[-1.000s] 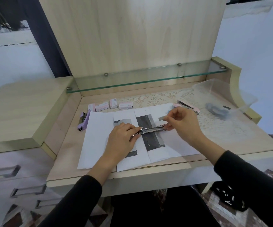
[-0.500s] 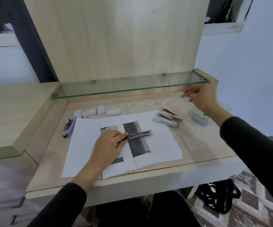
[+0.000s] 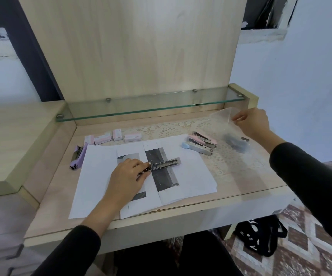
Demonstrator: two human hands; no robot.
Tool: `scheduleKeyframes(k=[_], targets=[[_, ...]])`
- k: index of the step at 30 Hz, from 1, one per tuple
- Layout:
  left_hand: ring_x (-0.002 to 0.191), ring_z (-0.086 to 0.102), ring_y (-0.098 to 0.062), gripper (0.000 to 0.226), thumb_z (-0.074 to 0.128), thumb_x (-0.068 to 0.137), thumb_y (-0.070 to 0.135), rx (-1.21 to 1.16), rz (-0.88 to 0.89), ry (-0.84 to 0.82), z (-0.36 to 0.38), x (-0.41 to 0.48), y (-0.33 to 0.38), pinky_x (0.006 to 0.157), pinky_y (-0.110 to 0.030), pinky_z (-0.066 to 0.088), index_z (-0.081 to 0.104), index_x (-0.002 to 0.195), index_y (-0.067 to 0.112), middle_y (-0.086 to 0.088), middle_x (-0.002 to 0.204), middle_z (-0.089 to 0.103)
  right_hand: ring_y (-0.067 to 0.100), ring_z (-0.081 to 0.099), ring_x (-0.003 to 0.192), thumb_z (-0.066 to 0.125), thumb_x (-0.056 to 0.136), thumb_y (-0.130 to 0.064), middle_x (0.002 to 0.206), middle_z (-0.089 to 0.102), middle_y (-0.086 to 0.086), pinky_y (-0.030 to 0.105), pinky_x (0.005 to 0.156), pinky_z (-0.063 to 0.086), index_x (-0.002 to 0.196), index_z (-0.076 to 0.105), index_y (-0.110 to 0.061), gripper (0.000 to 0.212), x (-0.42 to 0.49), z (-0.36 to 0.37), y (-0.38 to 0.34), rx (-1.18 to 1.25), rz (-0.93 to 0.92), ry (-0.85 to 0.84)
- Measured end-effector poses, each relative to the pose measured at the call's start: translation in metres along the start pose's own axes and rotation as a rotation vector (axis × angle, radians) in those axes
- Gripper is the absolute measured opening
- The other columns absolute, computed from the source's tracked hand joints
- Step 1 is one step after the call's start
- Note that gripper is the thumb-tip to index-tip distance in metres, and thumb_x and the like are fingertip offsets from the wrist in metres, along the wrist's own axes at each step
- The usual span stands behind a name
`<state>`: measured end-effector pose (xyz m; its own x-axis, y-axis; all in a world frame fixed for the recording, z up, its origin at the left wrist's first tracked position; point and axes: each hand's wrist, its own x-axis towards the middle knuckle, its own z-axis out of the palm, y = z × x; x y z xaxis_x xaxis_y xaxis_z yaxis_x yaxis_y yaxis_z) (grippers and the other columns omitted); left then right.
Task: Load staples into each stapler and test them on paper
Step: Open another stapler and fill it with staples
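Note:
An opened stapler (image 3: 164, 163) with its metal staple channel showing lies on white paper sheets (image 3: 189, 176) on the desk. My left hand (image 3: 128, 175) pinches its rear end. My right hand (image 3: 251, 123) is at the back right and grips the rim of a clear plastic container (image 3: 223, 117). A blue stapler (image 3: 198, 149) and a pink stapler (image 3: 205, 138) lie open at the papers' right edge. A purple stapler (image 3: 78, 157) lies left of the papers. Several small pink staple boxes (image 3: 113, 136) sit behind the papers.
A glass shelf (image 3: 151, 108) runs above the back of the desk. A lace mat (image 3: 226, 162) covers the desk's right part, with dark items (image 3: 234, 144) blurred inside the clear container. A black bag (image 3: 260, 236) lies on the floor under the right side.
My right hand left the stapler, swung to the back right and now grips the clear container's rim. My left hand stays on the stapler's rear end.

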<state>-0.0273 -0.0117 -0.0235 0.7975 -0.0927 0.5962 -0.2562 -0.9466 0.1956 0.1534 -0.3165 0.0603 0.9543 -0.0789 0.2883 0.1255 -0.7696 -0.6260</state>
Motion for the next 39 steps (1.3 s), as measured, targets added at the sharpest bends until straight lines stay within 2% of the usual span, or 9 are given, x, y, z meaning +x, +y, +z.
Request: scheduleKeyframes(k=[3,7,10,14,16,20,26,33,39], targets=[[0.064,0.060,-0.022,0.015,0.072,0.073,0.015,0.001,-0.009,-0.007,0.001,0.000,0.000,0.056,-0.026,0.046,0.073,0.086,0.007,-0.003,0.075,0.068,0.020,0.056,0.066,0.049,0.082,-0.004,0.083,0.069,0.010,0.026,0.067,0.050,0.087,0.072,-0.011,0.024,0.000,-0.001,-0.003,0.004,-0.025,0.019],[0.064,0.060,-0.023,0.018,0.078,0.070,0.009,0.001,-0.019,-0.017,0.001,-0.001,0.000,0.057,-0.027,0.048,0.072,0.086,0.006,-0.004,0.075,0.068,0.007,0.051,0.048,0.059,0.082,-0.007,0.060,0.057,-0.006,0.009,0.045,0.041,0.082,0.071,-0.014,0.014,-0.011,0.003,-0.019,0.061,-0.124,-0.039],[0.064,0.060,-0.022,0.017,0.066,0.074,0.018,0.011,-0.021,-0.017,0.000,0.000,0.000,0.058,-0.025,0.048,0.072,0.086,0.008,-0.003,0.075,0.067,0.003,0.052,0.052,0.066,0.080,-0.018,0.069,0.062,-0.009,0.012,0.057,0.045,0.073,0.069,-0.029,0.013,-0.029,0.010,-0.039,0.079,-0.245,-0.106],[0.064,0.059,-0.021,0.019,0.063,0.074,0.021,-0.006,-0.035,-0.043,-0.002,0.000,0.002,0.056,-0.025,0.049,0.072,0.086,0.009,-0.002,0.074,0.067,0.003,0.048,0.061,0.065,0.081,-0.012,0.085,0.067,0.003,0.010,0.059,0.036,0.092,0.072,-0.011,0.013,-0.068,0.031,-0.067,0.065,-0.361,-0.301],[0.063,0.059,-0.021,0.019,0.063,0.074,0.021,-0.015,-0.032,-0.049,-0.002,0.001,0.003,0.056,-0.026,0.050,0.072,0.085,0.008,-0.002,0.074,0.067,0.008,0.052,0.069,0.068,0.079,-0.014,0.093,0.068,0.004,0.017,0.070,0.039,0.097,0.071,-0.013,0.018,-0.088,0.042,-0.074,0.067,-0.408,-0.409],[0.064,0.059,-0.021,0.019,0.063,0.075,0.021,-0.015,-0.028,-0.060,-0.003,0.001,0.003,0.057,-0.028,0.049,0.072,0.087,0.009,-0.002,0.075,0.067,0.011,0.053,0.083,0.073,0.075,-0.025,0.101,0.064,-0.002,0.020,0.073,0.040,0.105,0.067,-0.019,0.031,-0.112,0.066,-0.075,0.051,-0.429,-0.562],[0.073,0.054,-0.016,0.034,0.046,0.084,0.035,0.020,-0.031,-0.074,-0.004,0.003,0.001,0.066,-0.023,0.040,0.072,0.092,0.014,0.003,0.078,0.065,-0.001,0.042,0.064,0.068,0.079,-0.020,0.086,0.062,0.000,0.009,0.055,0.028,0.092,0.073,-0.023,0.015,-0.118,0.089,-0.068,0.059,-0.475,-0.477],[0.072,0.056,-0.018,0.024,0.058,0.082,0.033,-0.029,-0.032,-0.132,-0.008,0.010,-0.004,0.066,-0.028,0.040,0.073,0.092,0.017,0.003,0.078,0.065,0.004,0.045,0.061,0.072,0.076,-0.019,0.074,0.051,-0.011,0.012,0.056,0.030,0.091,0.074,-0.022,0.016,-0.122,0.097,-0.058,0.219,-0.420,-0.427],[0.085,0.058,-0.012,0.020,0.058,0.088,0.026,-0.215,-0.254,-0.142,-0.029,0.042,-0.030,0.081,-0.032,0.047,0.072,0.096,0.014,0.000,0.093,0.069,0.005,0.047,0.063,0.073,0.074,-0.018,0.073,0.052,-0.012,0.011,0.059,0.032,0.090,0.074,-0.024,0.017,-0.122,0.099,-0.057,0.253,-0.402,-0.410]])
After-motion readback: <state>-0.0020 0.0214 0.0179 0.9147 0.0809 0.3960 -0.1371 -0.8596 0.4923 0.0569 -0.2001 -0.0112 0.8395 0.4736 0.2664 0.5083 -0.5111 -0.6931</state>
